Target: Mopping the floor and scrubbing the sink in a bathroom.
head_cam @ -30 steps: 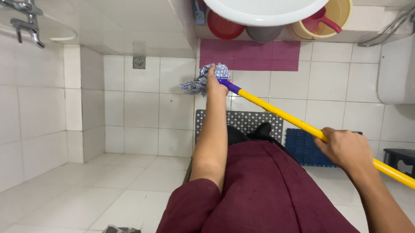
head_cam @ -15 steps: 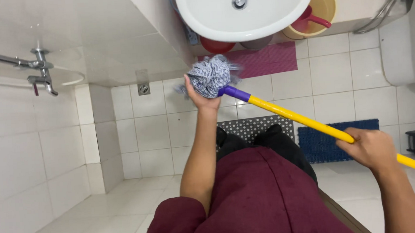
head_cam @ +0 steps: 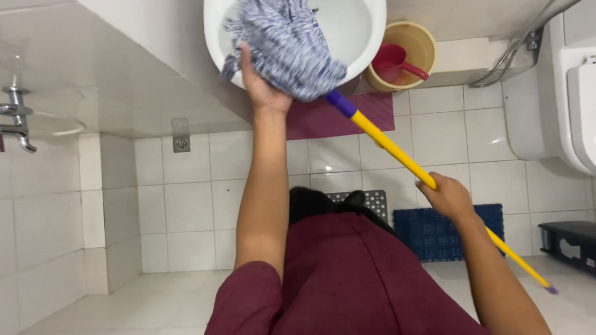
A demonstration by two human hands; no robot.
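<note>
Fingers of the right hand (head_cam: 449,197), at about 4 o'clock in the view, are wrapped tight around the yellow mop handle (head_cam: 395,149), which runs up toward 12 o'clock. The left hand (head_cam: 261,88), farther out, presses its open palm and spread fingers against the blue-white mop head (head_cam: 288,42). The mop head lies over the rim of the white basin (head_cam: 365,21) at 12 o'clock. Just beside the basin, at 1 o'clock, a yellow bucket (head_cam: 424,42) holds a red scoop (head_cam: 391,59).
</note>
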